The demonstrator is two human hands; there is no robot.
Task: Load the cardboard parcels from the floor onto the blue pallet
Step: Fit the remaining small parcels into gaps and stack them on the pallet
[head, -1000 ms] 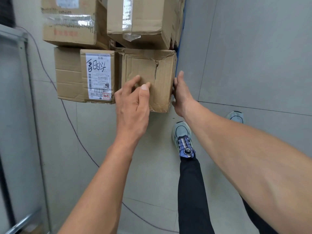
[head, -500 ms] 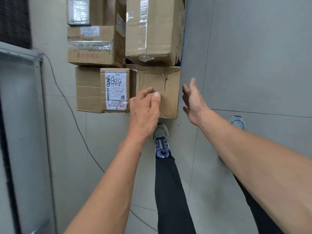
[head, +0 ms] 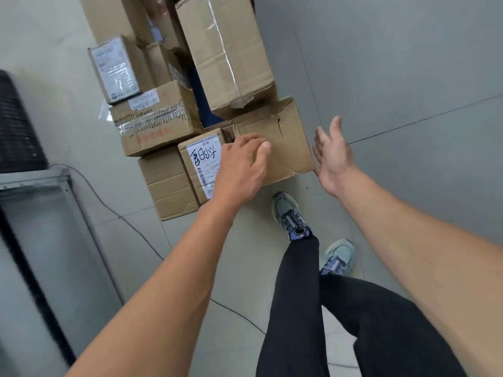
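The grey tiled floor [head: 408,77] carries a tight cluster of cardboard parcels [head: 158,123]. They are packed edge to edge, probably to fill the blue pallet [head: 200,99], which shows only as blue patches in the gaps between them. Nearest lies a plain parcel [head: 283,142], butted against a labelled parcel [head: 201,164], with a tall taped parcel [head: 226,50] right behind it. The left grip [head: 242,164] hangs over its top with fingers loosely bent, holding nothing. The right grip [head: 332,156], flat and spread, stands just beside its right side, also empty. This bracketing pose seems suited to squaring the parcel into line.
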